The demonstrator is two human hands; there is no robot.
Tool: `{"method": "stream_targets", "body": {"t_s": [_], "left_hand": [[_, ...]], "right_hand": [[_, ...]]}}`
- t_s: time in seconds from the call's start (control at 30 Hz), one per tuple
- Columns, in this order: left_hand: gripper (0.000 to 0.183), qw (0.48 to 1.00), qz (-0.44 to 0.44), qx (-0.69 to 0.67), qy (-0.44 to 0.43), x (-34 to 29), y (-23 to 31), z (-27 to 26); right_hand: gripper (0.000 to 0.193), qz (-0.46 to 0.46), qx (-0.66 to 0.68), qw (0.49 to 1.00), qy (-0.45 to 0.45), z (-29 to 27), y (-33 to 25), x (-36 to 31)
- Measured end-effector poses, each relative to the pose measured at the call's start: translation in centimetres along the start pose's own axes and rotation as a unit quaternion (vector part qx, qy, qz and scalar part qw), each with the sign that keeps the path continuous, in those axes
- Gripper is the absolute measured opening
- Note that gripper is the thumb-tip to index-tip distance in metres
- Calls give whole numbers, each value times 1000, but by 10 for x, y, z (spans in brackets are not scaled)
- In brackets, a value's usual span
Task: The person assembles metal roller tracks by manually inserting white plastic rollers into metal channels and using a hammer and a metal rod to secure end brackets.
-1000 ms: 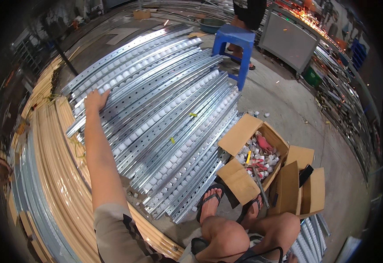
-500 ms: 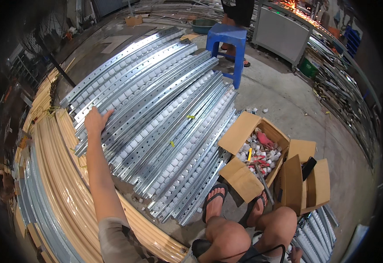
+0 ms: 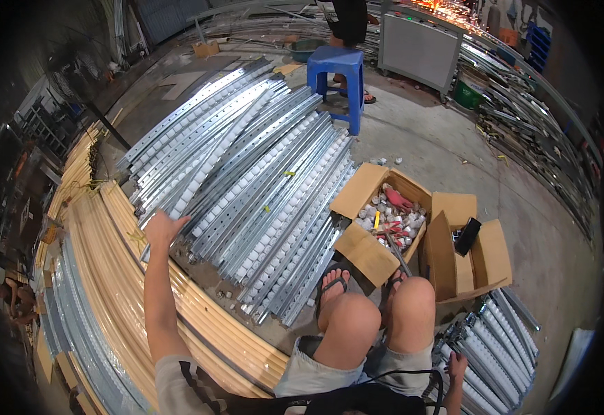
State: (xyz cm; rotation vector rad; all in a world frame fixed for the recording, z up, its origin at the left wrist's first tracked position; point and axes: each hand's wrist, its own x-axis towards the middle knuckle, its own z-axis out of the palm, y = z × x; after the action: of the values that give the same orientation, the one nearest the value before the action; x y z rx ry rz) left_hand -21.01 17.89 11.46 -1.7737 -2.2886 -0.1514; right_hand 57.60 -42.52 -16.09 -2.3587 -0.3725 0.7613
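A wide stack of metal roller tracks with white rollers and punched-hole rails (image 3: 274, 187) lies on the floor in front of me. One roller track (image 3: 212, 162) lies slantwise across the top. My left hand (image 3: 163, 229) is closed round its near end, thumb pointing right. My right hand (image 3: 458, 366) hangs low at the right, beside a second pile of roller tracks (image 3: 499, 346); its fingers are too small and shadowed to read.
Right of the stack stand an open cardboard box (image 3: 357, 190) of white rollers and red gloves, and another box (image 3: 492, 266) with a phone. Long cream tubes (image 3: 108, 249) lie left. Behind are a blue stool (image 3: 336, 66), a person (image 3: 349, 21) and sparks over a grey cabinet (image 3: 419, 52).
My left hand has come nearer me, and one roller track now slants across the stack from it. My right hand shows more fully. The whole view has shifted.
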Motion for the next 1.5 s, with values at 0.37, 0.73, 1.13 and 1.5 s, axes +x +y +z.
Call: {"method": "stream_targets", "body": {"t_s": [0.37, 0.73, 1.13, 1.5], "left_hand": [[56, 934, -123, -301, -148, -298, -3, 77], [53, 936, -95, -300, -157, -418, 76, 105], [45, 930, -15, -365, -37, -406, 62, 84], [53, 943, 17, -314, -111, -403, 52, 79]], "right_hand": [[30, -159, 253, 954, 12, 14, -100, 22], [23, -301, 361, 874, -120, 43, -366, -27], [72, -224, 610, 672, -356, 131, -607, -46], [72, -167, 643, 662, -347, 141, -578, -35]]}}
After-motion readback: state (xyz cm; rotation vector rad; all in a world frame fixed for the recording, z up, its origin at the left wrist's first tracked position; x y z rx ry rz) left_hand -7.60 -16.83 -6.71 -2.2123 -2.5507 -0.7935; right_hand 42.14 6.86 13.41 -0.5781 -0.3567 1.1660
